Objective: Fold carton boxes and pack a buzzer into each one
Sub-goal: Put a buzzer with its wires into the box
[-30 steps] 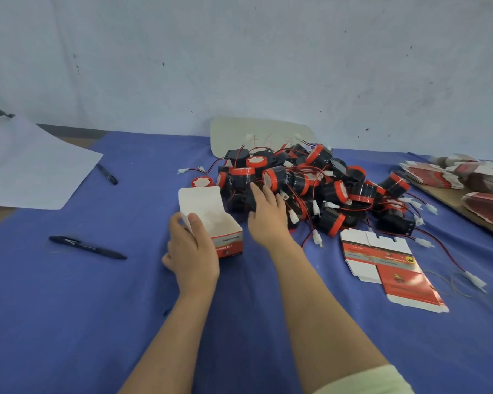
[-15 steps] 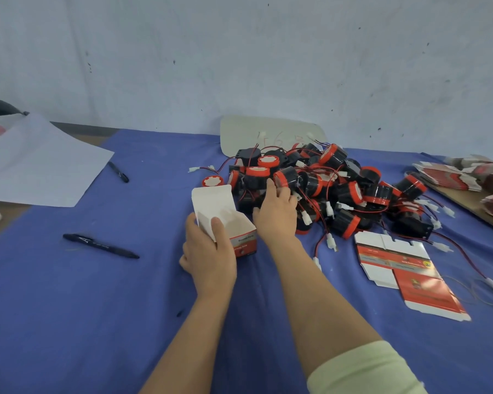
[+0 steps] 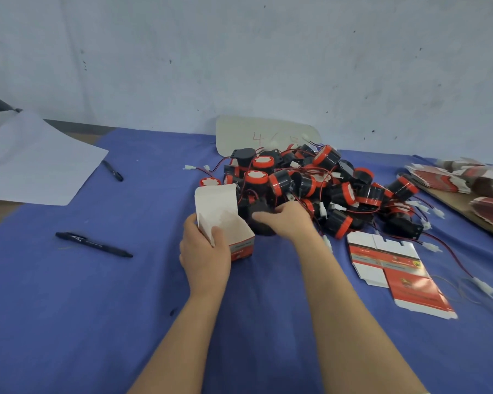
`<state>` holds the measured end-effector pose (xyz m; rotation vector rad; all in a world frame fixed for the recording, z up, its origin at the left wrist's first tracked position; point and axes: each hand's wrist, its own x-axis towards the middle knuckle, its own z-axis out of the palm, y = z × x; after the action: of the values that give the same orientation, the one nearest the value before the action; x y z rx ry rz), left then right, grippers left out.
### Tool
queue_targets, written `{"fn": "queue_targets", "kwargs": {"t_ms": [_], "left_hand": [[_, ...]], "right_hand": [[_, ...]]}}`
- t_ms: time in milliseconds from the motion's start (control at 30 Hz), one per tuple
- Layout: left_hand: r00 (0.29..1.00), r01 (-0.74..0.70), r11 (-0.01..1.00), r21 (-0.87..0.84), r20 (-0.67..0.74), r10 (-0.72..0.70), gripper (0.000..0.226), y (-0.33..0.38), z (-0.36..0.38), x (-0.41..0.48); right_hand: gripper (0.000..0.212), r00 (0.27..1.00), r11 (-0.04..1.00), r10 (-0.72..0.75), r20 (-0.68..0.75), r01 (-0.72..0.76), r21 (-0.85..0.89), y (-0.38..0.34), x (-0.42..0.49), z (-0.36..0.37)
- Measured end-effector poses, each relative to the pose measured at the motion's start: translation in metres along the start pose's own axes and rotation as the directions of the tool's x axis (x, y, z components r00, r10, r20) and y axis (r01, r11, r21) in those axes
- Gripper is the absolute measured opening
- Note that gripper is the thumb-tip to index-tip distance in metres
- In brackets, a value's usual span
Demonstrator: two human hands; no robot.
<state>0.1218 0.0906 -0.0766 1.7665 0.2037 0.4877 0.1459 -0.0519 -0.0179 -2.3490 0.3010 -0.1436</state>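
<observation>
**Holding an open box in one hand, a buzzer in the other**

Only the head camera here, so one angle. The left hand (image 3: 204, 251) is wrapped round the carton box (image 3: 225, 223): thumb on the near wall, the other fingers behind it where I can't see them. The box stands upright on the blue cloth (image 3: 97, 308) around the middle of the table, with its lid flap sticking up and the white inside showing.

Just beside it at 3 o'clock, the right hand (image 3: 288, 220) has its fingers curled over a black buzzer (image 3: 258, 220), thumb on the near side. That buzzer sits at the near edge of the buzzer pile (image 3: 325, 183), a tangle of black-and-red units with red wires running off to 2 o'clock from the box.

A flat carton (image 3: 396, 268) lies unfolded on the cloth at 4 o'clock. More flat cartons (image 3: 444, 176) are stacked at the far right edge. One pen (image 3: 93, 244) lies at 9 o'clock, and another pen (image 3: 113, 171) and a paper sheet (image 3: 32, 163) at 10 o'clock. A pale card (image 3: 254, 135) leans on the wall at 12 o'clock, behind the pile.
</observation>
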Motion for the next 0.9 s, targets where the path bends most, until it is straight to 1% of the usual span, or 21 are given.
{"fn": "queue_targets", "kwargs": {"t_ms": [33, 100, 133, 167, 200, 267, 367, 400, 433, 467, 500, 533, 567, 600, 633, 667, 700, 733, 767, 833, 900], "left_hand": [[1.0, -0.01, 1.0, 0.0, 0.003, 0.01, 0.03, 0.0, 0.0, 0.0], [0.999, -0.036, 0.999, 0.004, 0.017, 0.036, 0.027, 0.0, 0.002, -0.001], [0.998, -0.052, 0.999, 0.009, 0.032, 0.051, 0.026, 0.001, 0.003, -0.002], [0.996, -0.067, 0.998, 0.014, 0.054, 0.066, 0.025, 0.002, 0.004, -0.003], [0.994, -0.081, 0.997, 0.016, 0.081, 0.079, 0.024, 0.002, 0.005, -0.004], [0.987, -0.099, 0.995, 0.015, 0.132, 0.096, 0.021, 0.002, 0.007, -0.006], [0.977, -0.113, 0.994, 0.015, 0.186, 0.108, 0.018, 0.001, 0.009, -0.008], [0.974, -0.11, 0.994, 0.012, 0.202, 0.105, 0.019, 0.001, 0.01, -0.009], [0.971, -0.106, 0.994, 0.01, 0.216, 0.101, 0.021, 0.001, 0.01, -0.009], [0.969, -0.104, 0.995, 0.012, 0.229, 0.098, 0.023, 0.0, 0.011, -0.009], [0.966, -0.105, 0.994, 0.02, 0.239, 0.097, 0.026, -0.001, 0.011, -0.008], [0.964, -0.107, 0.994, 0.028, 0.248, 0.097, 0.028, -0.002, 0.012, -0.008], [0.962, -0.109, 0.994, 0.031, 0.254, 0.098, 0.03, -0.002, 0.012, -0.008], [0.961, -0.111, 0.993, 0.029, 0.257, 0.1, 0.031, -0.003, 0.013, -0.007], [0.961, -0.118, 0.993, 0.024, 0.254, 0.108, 0.031, -0.003, 0.013, -0.008], [0.962, -0.124, 0.992, 0.019, 0.247, 0.116, 0.03, -0.004, 0.013, -0.008], [0.963, -0.13, 0.991, 0.013, 0.241, 0.124, 0.029, -0.004, 0.012, -0.008], [0.963, -0.132, 0.991, 0.005, 0.237, 0.127, 0.027, -0.004, 0.012, -0.008], [0.964, -0.129, 0.992, -0.002, 0.236, 0.126, 0.024, -0.004, 0.011, -0.008], [0.964, -0.112, 0.994, -0.017, 0.239, 0.113, 0.02, -0.006, 0.011, -0.006], [0.964, -0.107, 0.994, -0.024, 0.241, 0.11, 0.015, -0.007, 0.012, -0.006]], "right_hand": [[0.029, 0.999, 0.987, -0.032, -0.003, 0.032, 0.16, 0.002, -0.008, -0.009], [0.012, 0.987, 0.872, -0.114, -0.117, 0.156, 0.464, 0.005, -0.025, -0.023], [0.014, 0.974, 0.785, -0.139, -0.18, 0.219, 0.58, 0.007, -0.032, -0.027], [0.02, 0.964, 0.686, -0.149, -0.221, 0.262, 0.679, 0.009, -0.038, -0.03], [0.026, 0.956, 0.593, -0.153, -0.25, 0.291, 0.751, 0.012, -0.041, -0.03], [0.032, 0.962, 0.435, -0.119, -0.246, 0.273, 0.858, 0.016, -0.045, -0.027], [0.034, 0.982, 0.201, -0.112, -0.154, 0.174, 0.964, 0.017, -0.046, -0.017], [0.032, 0.985, 0.16, -0.12, -0.125, 0.143, 0.977, 0.016, -0.046, -0.013], [0.031, 0.988, 0.181, -0.109, -0.108, 0.127, 0.975, 0.014, -0.046, -0.008], [0.034, 0.988, 0.249, -0.088, -0.123, 0.142, 0.958, 0.01, -0.048, -0.005], [0.039, 0.983, 0.321, -0.077, -0.166, 0.182, 0.929, 0.008, -0.05, -0.002], [0.037, 0.975, 0.354, -0.103, -0.197, 0.221, 0.909, 0.007, -0.05, -0.001], [0.03, 0.967, 0.339, -0.16, -0.2, 0.244, 0.909, 0.006, -0.051, 0.001], [0.023, 0.956, 0.298, -0.234, -0.175, 0.243, 0.923, 0.004, -0.052, 0.002], [0.022, 0.941, 0.283, -0.305, -0.149, 0.238, 0.929, 0.002, -0.054, 0.003], [0.031, 0.923, 0.312, -0.364, -0.127, 0.249, 0.917, 0.0, -0.056, 0.004], [0.04, 0.908, 0.377, -0.403, -0.112, 0.277, 0.884, -0.002, -0.058, 0.006], [0.046, 0.899, 0.431, -0.425, -0.105, 0.303, 0.85, -0.002, -0.058, 0.01], [0.05, 0.898, 0.452, -0.43, -0.092, 0.303, 0.839, -0.002, -0.058, 0.014], [0.051, 0.91, 0.42, -0.413, -0.042, 0.231, 0.877, -0.006, -0.062, 0.022], [0.042, 0.925, 0.382, -0.377, -0.039, 0.194, 0.904, -0.007, -0.063, 0.029]]}}
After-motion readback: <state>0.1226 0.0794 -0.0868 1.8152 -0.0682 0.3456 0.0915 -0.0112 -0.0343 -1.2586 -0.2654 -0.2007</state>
